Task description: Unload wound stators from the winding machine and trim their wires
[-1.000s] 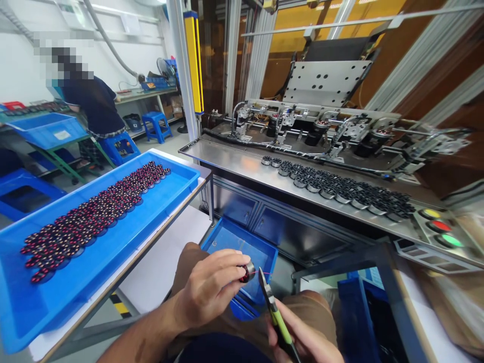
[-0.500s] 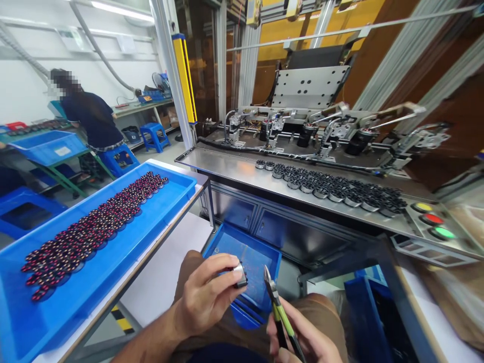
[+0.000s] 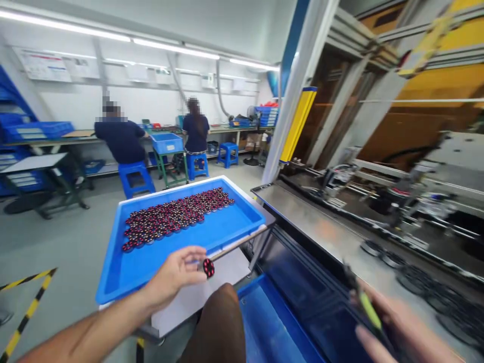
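My left hand (image 3: 176,277) pinches a small round motor part (image 3: 208,268) between thumb and fingers. The part's black face with pinkish-red spots is turned to the camera. Hand and part are at the near edge of a blue tray (image 3: 230,224), where many similar red-spotted parts (image 3: 170,219) lie in close rows. On the right, my right hand (image 3: 401,317) is wrapped round cutting pliers (image 3: 368,307) with green and black handles, jaws pointing up. Motion blurs that hand and the tool, so I cannot tell whether the jaws are apart.
Dark ring-shaped parts (image 3: 416,280) stand on a metal ledge (image 3: 313,222) before a machine. A blue bin (image 3: 270,317) is low beside my knee. Two people sit on blue stools (image 3: 136,176) at a far bench. A yellow guard post (image 3: 298,126) rises behind the tray.
The view has swung left toward the tray. My left hand has brought the part to the tray's edge, its red-spotted face now showing. My right hand with the pliers is farther from the left.
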Tool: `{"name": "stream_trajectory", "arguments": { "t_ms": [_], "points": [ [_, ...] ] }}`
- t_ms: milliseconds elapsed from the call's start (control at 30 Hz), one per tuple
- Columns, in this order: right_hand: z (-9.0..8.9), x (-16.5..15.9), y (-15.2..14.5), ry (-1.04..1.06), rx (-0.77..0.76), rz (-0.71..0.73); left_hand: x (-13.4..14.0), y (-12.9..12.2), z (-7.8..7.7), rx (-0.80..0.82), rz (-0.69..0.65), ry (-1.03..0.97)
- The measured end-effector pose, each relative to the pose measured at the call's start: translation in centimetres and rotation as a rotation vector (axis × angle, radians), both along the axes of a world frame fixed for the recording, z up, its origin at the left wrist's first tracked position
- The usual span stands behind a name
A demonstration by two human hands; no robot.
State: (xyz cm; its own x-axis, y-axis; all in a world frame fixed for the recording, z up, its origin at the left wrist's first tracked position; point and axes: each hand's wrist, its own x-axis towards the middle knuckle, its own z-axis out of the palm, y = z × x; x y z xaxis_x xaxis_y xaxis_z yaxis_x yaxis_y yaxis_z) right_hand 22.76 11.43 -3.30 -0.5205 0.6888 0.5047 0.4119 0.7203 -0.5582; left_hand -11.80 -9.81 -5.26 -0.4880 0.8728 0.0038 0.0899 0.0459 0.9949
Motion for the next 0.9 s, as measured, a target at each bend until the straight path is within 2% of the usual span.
{"name": "stream_trajectory", "arguments": {
  "t_ms": [33, 67, 133, 200, 300, 433, 533, 633, 767, 833, 900],
  "points": [
    [1.4, -1.6, 2.9, -0.072, 0.100, -0.046, -2.1, 0.7, -0.1, -0.024, 0.010, 0.185],
    [2.6, -3.4, 5.7, -0.204, 0.106, -0.082, -4.0, 1.8, -0.2, -0.051, 0.008, 0.385],
    [4.3, -7.0, 10.2, -0.383, 0.074, -0.190, -7.2, 4.6, -1.0, -0.073, 0.027, 0.549],
    [4.6, -10.3, 13.3, -0.468, 0.048, -0.225, -9.6, 8.0, -2.1, -0.073, 0.033, 0.663],
    [3.3, -13.5, 15.8, -0.497, 0.073, -0.228, -11.7, 12.3, -4.1, -0.078, 0.005, 0.852],
    [0.9, -14.5, 17.4, -0.500, 0.109, -0.217, -13.3, 15.0, -7.1, -0.125, 0.005, 1.037],
    [-0.4, -14.0, 18.5, -0.490, 0.126, -0.211, -14.2, 15.4, -8.8, -0.178, 0.052, 1.123],
    [-1.3, -13.7, 19.5, -0.443, 0.161, -0.200, -14.7, 15.4, -9.6, -0.234, 0.100, 1.183],
    [-1.3, -13.9, 18.8, -0.227, 0.295, -0.166, -14.4, 15.6, -9.1, -0.293, 0.161, 1.232],
    [-0.4, -12.9, 16.8, -0.105, 0.420, -0.136, -13.7, 15.6, -8.2, -0.291, 0.181, 1.245],
    [1.1, -10.3, 13.9, -0.065, 0.558, -0.071, -12.7, 15.6, -7.0, -0.256, 0.186, 1.250]
  ]
}}
